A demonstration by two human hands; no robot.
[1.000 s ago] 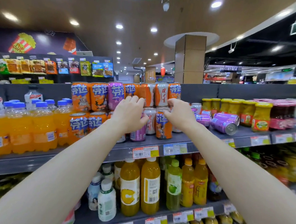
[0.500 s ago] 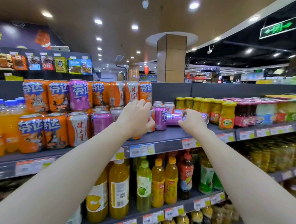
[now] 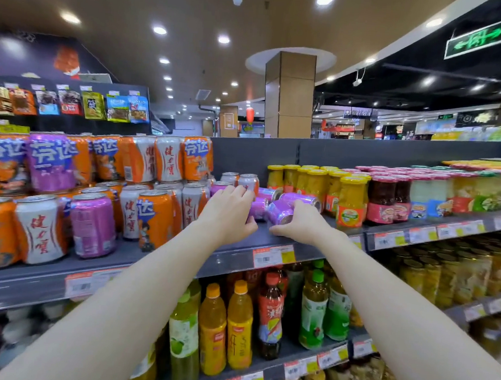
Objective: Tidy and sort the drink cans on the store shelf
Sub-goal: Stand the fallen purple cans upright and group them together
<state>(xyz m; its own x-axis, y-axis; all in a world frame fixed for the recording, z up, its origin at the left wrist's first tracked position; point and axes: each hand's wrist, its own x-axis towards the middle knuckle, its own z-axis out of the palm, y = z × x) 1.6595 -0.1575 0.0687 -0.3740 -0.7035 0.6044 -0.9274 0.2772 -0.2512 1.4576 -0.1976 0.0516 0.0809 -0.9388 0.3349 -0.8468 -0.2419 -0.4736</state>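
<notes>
Several purple cans lie on their sides on the grey shelf (image 3: 155, 257), just left of the fruit jars. My right hand (image 3: 300, 223) grips the nearest lying purple can (image 3: 280, 212), fingers over it and thumb under its end. My left hand (image 3: 230, 212) wraps around a second purple can (image 3: 256, 209) beside it, which is mostly hidden by my fingers. Two more toppled purple cans (image 3: 300, 198) lie behind them. To the left stand upright orange cans (image 3: 155, 216), white cans (image 3: 40, 228) and a purple can (image 3: 92, 226), mixed together with a second layer stacked on top.
Yellow-lidded fruit jars (image 3: 350, 205) and red-lidded jars (image 3: 382, 199) stand close to the right of the lying cans. Two small white cans (image 3: 248, 181) stand at the back. Bottled drinks (image 3: 240, 322) fill the shelf below. Price tags line the shelf edge.
The view has swung right. Both hands moved from the upright stacked cans to the toppled purple cans. My right hand now grips one and my left hand has closed on another.
</notes>
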